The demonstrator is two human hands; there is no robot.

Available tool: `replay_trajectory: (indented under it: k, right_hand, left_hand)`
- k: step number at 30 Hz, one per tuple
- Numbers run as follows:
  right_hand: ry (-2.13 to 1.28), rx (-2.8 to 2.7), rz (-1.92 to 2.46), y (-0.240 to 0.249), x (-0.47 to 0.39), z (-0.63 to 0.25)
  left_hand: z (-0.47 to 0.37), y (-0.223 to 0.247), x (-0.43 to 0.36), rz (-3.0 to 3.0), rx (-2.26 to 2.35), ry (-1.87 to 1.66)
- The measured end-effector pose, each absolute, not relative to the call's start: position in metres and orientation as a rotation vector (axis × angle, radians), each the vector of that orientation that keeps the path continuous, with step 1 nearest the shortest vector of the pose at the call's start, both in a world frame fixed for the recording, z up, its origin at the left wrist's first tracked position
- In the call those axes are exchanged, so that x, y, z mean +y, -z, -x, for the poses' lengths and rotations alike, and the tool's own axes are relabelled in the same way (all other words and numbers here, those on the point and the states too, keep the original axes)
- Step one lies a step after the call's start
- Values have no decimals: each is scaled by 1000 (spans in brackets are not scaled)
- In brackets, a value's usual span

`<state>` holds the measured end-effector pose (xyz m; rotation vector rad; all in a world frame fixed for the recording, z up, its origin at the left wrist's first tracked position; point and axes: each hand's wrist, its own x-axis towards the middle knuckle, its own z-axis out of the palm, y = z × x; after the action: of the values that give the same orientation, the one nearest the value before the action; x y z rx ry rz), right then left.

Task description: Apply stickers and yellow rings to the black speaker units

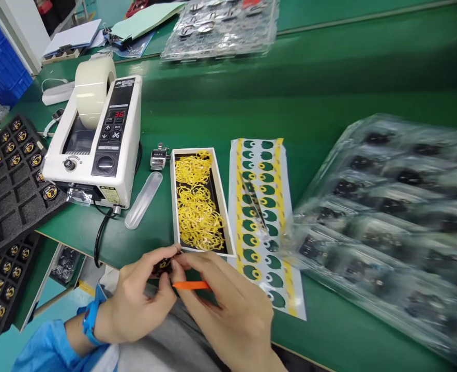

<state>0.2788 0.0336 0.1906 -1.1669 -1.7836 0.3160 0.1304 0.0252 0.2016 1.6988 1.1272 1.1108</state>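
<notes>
At the near edge of the green bench, both hands meet over the lap. The left hand (135, 305), with a blue wristband (90, 319) at its cuff, pinches a small dark round part (162, 266) between thumb and fingertips. The right hand (232, 310) has its fingers pressed together around a slim orange tool (192, 285), whose tip points toward that part; most of the part is hidden by the fingers, so its face cannot be read. By my judgement the step in hand is fitting or pressing something onto the part with the tool, and the next move calls for a steady pinch and a light, accurate touch of the tip.

Just beyond the hands sits a white box of yellow rings (199, 201), and beside it a backing sheet of green and yellow stickers (265, 222) with what look like tweezers (256, 204) lying on it. To the right lie blurred clear blister trays (391, 227) holding dark parts. To the left, black foam trays (7, 206) carry gold-centred round parts. Farther back stand a tally counter (158, 156), a clear plastic tube (143, 200), and an automatic tape dispenser (96, 139) with its roll of tape (93, 89). Farthest off lie papers (73, 36) and another clear tray (221, 26).
</notes>
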Motion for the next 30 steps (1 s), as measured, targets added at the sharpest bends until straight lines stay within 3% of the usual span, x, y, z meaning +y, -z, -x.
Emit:
replay_trajectory:
  k: [9,14,23,30]
  right_hand:
    - [-1108,-1541,1066,-206,38,-303]
    - [-690,-1550,1462,-192,51,-324]
    - [-181,-1858,1424,-191,47,-350]
    - [340,-1774,1736,-208,67,-489]
  left_hand:
    - [-127,-191,27,-1395,1205,-1001]
    - [-125,-192,30,-1189,1173,-1024]
    - [-119,-193,38,-1010,1125,-1057]
    - [-92,-194,47,-899,1221,-1060]
